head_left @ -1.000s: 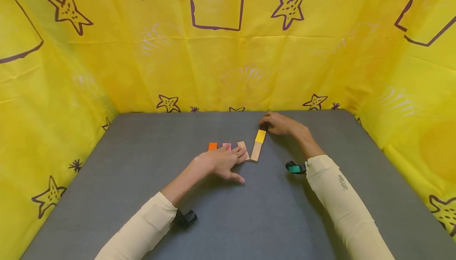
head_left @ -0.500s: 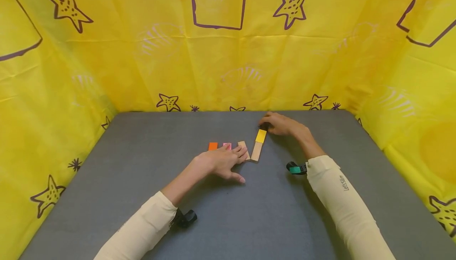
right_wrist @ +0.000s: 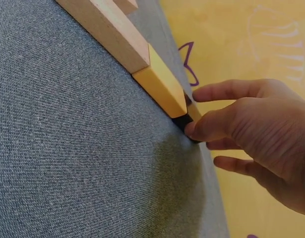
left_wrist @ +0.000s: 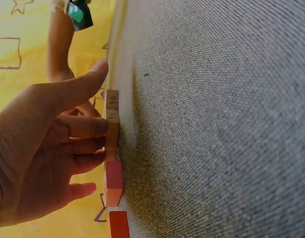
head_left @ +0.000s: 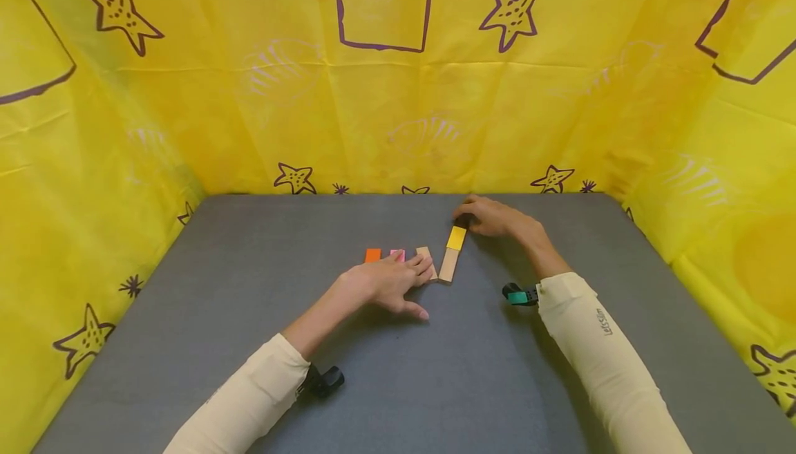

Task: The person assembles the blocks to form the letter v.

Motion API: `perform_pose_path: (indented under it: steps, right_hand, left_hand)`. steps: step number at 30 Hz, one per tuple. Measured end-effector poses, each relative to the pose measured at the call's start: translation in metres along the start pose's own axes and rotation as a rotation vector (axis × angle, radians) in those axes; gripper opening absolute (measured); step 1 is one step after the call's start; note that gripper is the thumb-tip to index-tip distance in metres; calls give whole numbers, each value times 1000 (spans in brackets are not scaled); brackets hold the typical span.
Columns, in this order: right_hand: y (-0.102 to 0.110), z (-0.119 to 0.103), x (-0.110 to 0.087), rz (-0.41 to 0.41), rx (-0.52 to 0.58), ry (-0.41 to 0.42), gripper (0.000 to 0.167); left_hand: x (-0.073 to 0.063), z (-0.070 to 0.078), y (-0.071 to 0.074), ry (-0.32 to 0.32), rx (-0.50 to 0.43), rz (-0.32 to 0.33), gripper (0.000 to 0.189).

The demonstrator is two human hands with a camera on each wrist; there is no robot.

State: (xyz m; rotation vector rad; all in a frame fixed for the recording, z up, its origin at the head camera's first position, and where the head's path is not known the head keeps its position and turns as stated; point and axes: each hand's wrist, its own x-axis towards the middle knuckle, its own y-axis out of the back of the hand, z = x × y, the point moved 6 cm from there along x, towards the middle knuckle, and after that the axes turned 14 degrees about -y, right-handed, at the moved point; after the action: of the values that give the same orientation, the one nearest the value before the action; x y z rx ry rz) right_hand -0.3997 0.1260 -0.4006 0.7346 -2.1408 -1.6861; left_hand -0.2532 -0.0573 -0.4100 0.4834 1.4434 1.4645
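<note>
My left hand lies over a short row of small blocks, its fingers spread and fairly straight. Its fingertips rest on a slanted plain wooden block and reach near a pink block. An orange block lies farther left. A second plain wooden block meets the slanted one at the near end, forming a V. Beyond it, end to end, lies a yellow block. My right hand pinches a black block against the yellow block's far end; fingers hide most of it.
A grey cloth-covered table carries the blocks. Yellow printed fabric hangs along its back and both sides. In the left wrist view, printed numbers show on the end faces of the wooden blocks.
Both hands and the blocks hold their places. Only the head view shifts very slightly.
</note>
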Motion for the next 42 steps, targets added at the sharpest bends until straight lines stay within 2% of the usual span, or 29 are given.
perform_pose_path:
  steps: [8, 21, 29, 35, 39, 42]
  right_hand:
    - [1, -1, -1, -12, -3, -10, 40]
    - [0, -3, -3, -14, -21, 19, 42]
    - [6, -6, -25, 62, -87, 21, 42]
    - [3, -10, -46, 79, -106, 99, 52]
    - [-2, -10, -52, 72, -101, 145, 60]
    - [-8, -8, -54, 37, -93, 144, 68]
  left_hand:
    - [-1, 0, 0, 5, -3, -1, 94]
    - [-2, 0, 0, 9, -1, 7, 93]
    - [-1, 1, 0, 3, 5, 10, 93]
    - [1, 1, 1, 5, -2, -2, 93]
    - [0, 1, 1, 3, 4, -1, 93]
    - [1, 2, 0, 1, 2, 1, 93]
